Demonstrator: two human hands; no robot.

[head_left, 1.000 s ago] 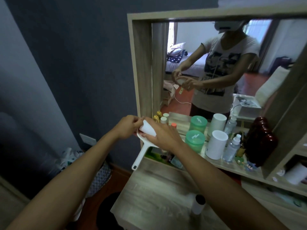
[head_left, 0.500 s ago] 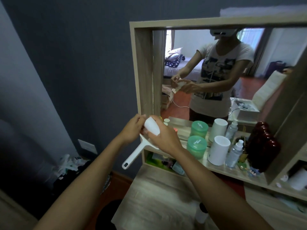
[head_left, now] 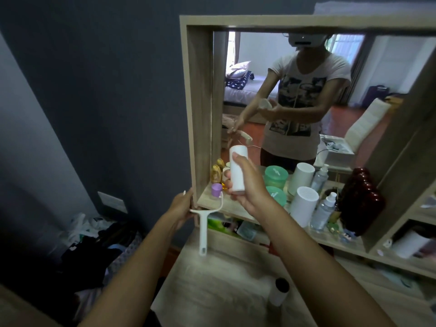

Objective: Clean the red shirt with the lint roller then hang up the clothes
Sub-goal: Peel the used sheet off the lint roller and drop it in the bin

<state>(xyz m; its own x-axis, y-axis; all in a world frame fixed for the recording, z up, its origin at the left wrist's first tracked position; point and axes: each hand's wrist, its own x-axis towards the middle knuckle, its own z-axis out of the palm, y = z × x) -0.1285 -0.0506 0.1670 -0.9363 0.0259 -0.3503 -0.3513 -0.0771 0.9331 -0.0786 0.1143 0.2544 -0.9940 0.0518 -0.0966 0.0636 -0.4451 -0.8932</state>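
Wooden vanity top | dark wall | left hand grips roller handle | right hand grips white cylinder

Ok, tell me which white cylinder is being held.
The plain white cylinder gripped upright in the right hand; the perforated-top one stands untouched on the shelf.

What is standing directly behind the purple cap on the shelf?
Behind the purple cap stand small golden-yellow bottles against the mirror frame. The right hand and white roll hide what lies further right.

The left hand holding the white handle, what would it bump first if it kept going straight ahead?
Probably the light wooden mirror frame: the left hand already sits right at its lower corner, though depth is unclear.
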